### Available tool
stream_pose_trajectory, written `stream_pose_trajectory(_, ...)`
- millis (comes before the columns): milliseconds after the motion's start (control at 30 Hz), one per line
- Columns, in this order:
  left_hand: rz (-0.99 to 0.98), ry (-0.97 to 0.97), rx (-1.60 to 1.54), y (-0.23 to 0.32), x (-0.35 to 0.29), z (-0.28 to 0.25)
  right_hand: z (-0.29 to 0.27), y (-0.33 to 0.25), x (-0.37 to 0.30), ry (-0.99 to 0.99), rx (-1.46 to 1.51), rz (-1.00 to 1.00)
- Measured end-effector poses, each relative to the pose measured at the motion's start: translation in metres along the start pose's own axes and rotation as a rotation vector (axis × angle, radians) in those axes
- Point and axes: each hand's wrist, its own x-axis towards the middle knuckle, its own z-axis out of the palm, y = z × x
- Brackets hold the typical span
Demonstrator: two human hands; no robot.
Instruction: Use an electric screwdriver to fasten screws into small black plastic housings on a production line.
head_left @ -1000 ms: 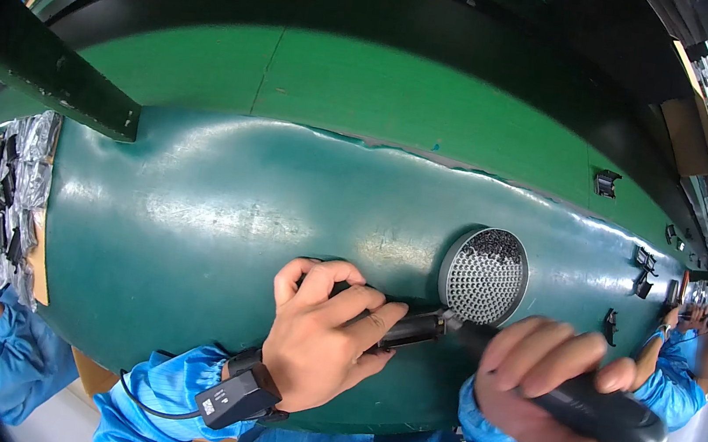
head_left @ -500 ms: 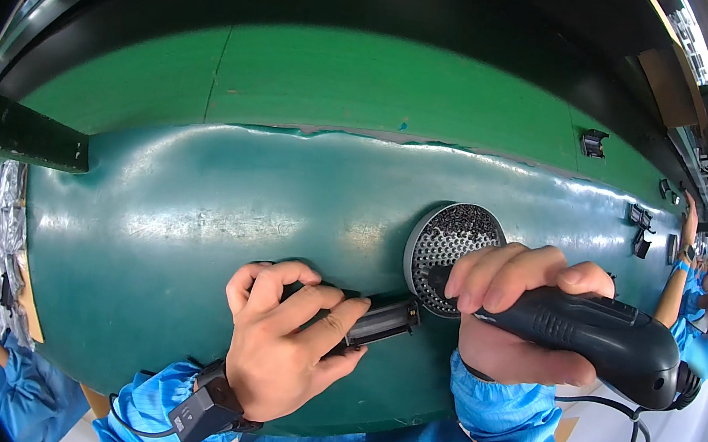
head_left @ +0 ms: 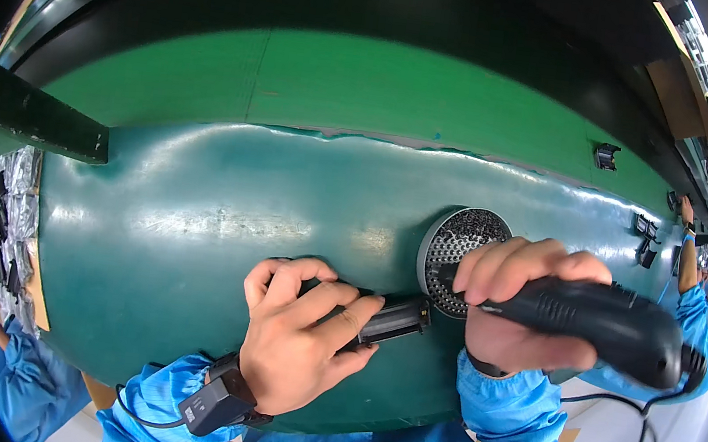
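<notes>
My right hand (head_left: pixel 529 309) is wrapped round a black corded electric screwdriver (head_left: pixel 597 326). The tool lies tilted, its front end over the edge of a round grey dish (head_left: pixel 424 261) that has a perforated plate and small dark screws (head_left: pixel 470 226) in it. The screwdriver's tip is hard to make out against the plate. On the bench, my left hand (head_left: pixel 304 339) grips a black plastic housing (head_left: pixel 395 321), long and narrow, its right end close beside the dish. My left fingers hide the housing's other end.
A green bench mat (head_left: pixel 186 289) spreads under my hands. Several black plastic parts (head_left: pixel 646 235) lie at the right, another (head_left: pixel 607 156) on the raised green ledge. Silver bags with black parts (head_left: pixel 9 223) sit at far left. People in blue sleeves (head_left: pixel 689 297) work at both sides.
The view has shifted slightly, so most things sit a little further right. Both my hands keep their holds. The person at right has drawn an arm in near the ledge.
</notes>
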Motion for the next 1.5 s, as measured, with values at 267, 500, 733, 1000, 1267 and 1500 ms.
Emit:
stream_pose_trajectory(267, 0.010, -0.001, 0.004, 0.003, 0.001, -0.001, -0.003, -0.003, 0.003, -0.027, 0.007, -0.002)
stream_pose_trajectory(500, -0.001, 0.002, -0.041, -0.001, -0.003, -0.004, 0.015, -0.024, -0.001, -0.019, -0.034, -0.090)
stream_pose_trajectory(733, -0.004, 0.037, -0.105, -0.005, -0.005, 0.001, 0.044, -0.044, -0.025, -0.054, 0.023, 0.055)
stream_pose_trajectory(1000, -0.003, 0.037, -0.109, -0.006, -0.009, 0.000, 0.052, -0.036, -0.042, -0.147, 0.035, 0.073)
stream_pose_trajectory(1267, 0.004, 0.034, -0.114, -0.005, -0.009, 0.000, 0.053, -0.034, -0.041, -0.148, 0.030, 0.136)
stream_pose_trajectory(1500, 0.015, 0.057, -0.089, -0.009, -0.010, 0.004, 0.055, -0.022, -0.043, -0.283, 0.062, 0.018)
